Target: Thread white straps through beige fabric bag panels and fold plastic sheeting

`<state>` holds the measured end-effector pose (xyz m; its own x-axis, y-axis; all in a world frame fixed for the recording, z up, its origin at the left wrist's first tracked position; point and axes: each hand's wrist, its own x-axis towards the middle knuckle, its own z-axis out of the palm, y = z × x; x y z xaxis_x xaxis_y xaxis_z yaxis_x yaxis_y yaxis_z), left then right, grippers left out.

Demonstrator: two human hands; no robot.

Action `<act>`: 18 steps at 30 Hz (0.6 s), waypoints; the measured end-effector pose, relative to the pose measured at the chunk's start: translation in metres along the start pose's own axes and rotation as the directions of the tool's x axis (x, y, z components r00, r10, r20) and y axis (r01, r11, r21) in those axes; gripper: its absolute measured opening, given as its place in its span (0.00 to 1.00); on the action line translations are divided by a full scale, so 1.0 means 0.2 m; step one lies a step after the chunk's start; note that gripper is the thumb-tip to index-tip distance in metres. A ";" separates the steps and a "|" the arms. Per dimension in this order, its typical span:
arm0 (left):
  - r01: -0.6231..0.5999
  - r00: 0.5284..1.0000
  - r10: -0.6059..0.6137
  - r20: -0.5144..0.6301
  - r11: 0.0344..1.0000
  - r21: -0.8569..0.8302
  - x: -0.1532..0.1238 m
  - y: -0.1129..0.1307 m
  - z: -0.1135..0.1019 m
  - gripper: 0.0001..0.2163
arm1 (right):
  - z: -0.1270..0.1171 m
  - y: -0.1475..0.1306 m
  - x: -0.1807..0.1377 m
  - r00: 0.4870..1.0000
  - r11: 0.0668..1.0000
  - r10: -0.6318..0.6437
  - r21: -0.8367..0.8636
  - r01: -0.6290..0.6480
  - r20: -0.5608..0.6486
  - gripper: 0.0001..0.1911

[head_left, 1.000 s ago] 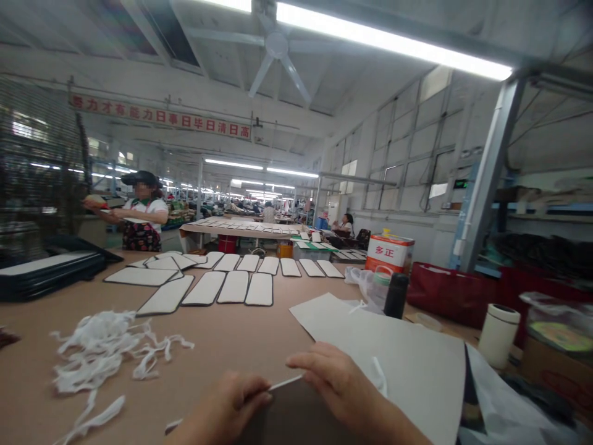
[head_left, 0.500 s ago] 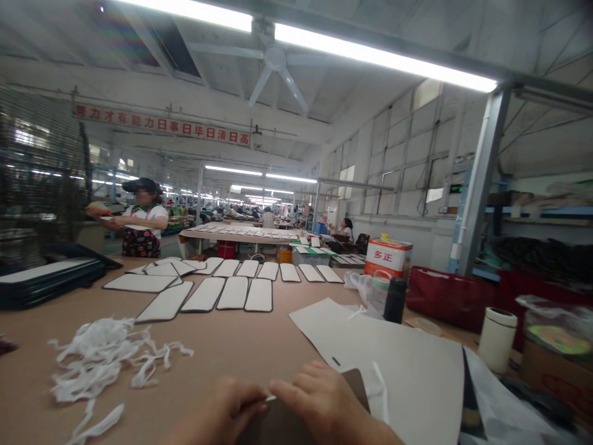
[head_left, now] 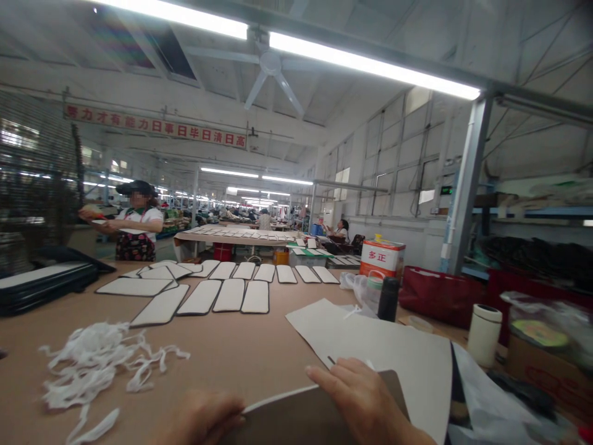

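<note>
A dark brown flat panel point(head_left: 287, 420) stands tilted at the bottom centre, its lower part cut off by the frame. A thin white line runs along its upper edge; I cannot tell whether it is a strip or the panel's own edge. My left hand point(head_left: 204, 415), blurred, has its fingers closed at the left end of this edge. My right hand point(head_left: 359, 395) grips the panel further right, fingers over its top edge and thumb side toward the left. Beyond it lies a large off-white sheet point(head_left: 384, 346). Left of my hands is a heap of white strips point(head_left: 88, 361).
White dark-edged panels point(head_left: 229, 295) lie in rows across the brown table point(head_left: 222, 346). A stack of dark panels point(head_left: 46, 287) is at left. To the right stand a tin point(head_left: 382, 256), a black bottle point(head_left: 388, 300) and a cream tumbler point(head_left: 484, 334). A co-worker point(head_left: 138, 219) stands beyond.
My hands, close together before, have moved apart: left hand to the left, right hand to the right. More of the panel and its white upper edge now shows between them.
</note>
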<state>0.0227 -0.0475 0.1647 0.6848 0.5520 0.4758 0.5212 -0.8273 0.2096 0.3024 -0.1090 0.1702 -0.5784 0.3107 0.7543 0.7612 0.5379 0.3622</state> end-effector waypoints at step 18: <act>0.220 0.972 -0.234 0.013 0.891 -0.396 0.08 0.18 -0.11 0.13 | -0.03 0.00 -0.10 0.971 0.971 0.230 0.089 -0.223 -0.070 0.15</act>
<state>0.0419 -0.0707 0.1981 0.5505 0.7313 0.4026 0.4131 -0.6577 0.6299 0.3160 -0.1189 0.1587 -0.3660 0.3705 0.8537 0.8419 0.5227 0.1341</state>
